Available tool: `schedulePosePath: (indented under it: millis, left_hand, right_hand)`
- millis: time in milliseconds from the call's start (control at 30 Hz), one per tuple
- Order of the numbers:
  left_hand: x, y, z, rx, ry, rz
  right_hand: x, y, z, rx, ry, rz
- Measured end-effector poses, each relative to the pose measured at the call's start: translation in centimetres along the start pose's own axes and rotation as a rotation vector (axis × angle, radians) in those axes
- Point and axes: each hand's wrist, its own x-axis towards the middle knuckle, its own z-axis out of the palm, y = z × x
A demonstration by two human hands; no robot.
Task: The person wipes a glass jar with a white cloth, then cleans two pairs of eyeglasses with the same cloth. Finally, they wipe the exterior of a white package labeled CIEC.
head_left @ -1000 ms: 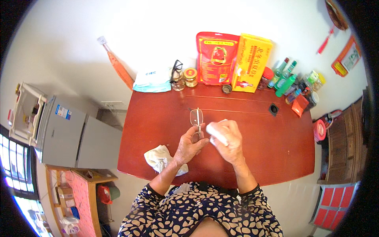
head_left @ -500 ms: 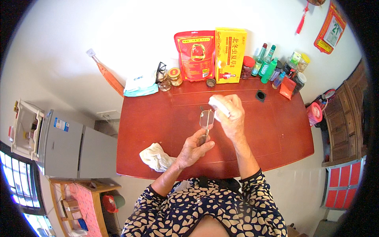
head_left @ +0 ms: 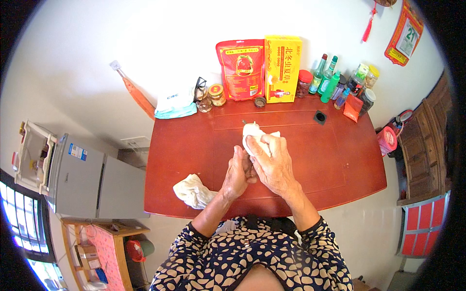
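Red tabletop (head_left: 340,155) | right hand (head_left: 277,167) pinches white cloth (head_left: 251,132) over half-hidden glasses (head_left: 244,121) | left hand (head_left: 237,175) clasps lower end

Left hand (head_left: 236,175) half-curled, close beside the bent-fingered right hand (head_left: 274,164), both forearms (head_left: 212,214) angled inward

I am in a home, in a kitchen or dining room, I cannot tell which. Jars (head_left: 304,86) and bottles (head_left: 330,87) line the far edge of my red table (head_left: 315,162), against a white wall (head_left: 160,43). A grey fridge (head_left: 75,179) and a barred window (head_left: 24,218) are on my left; a calendar (head_left: 407,40) and a wooden cabinet (head_left: 422,150) are on my right.
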Motion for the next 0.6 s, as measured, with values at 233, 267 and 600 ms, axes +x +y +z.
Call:
schedulePosePath:
  millis: [233,267,600]
  left_hand:
    - [-0.4,0.4,1.4,-0.053,0.023,0.054]
    - [-0.4,0.4,1.2,-0.083,0.002,0.042]
    - [0.7,-0.1,-1.2,-0.260,-0.123,0.117]
  right_hand:
    - [-0.6,-1.7,-1.2,-0.100,-0.111,-0.043]
    - [-0.7,-1.9,-1.3,-0.120,-0.138,-0.040]
    - [-2.5,-2.1,-2.9,0.194,-0.272,0.052]
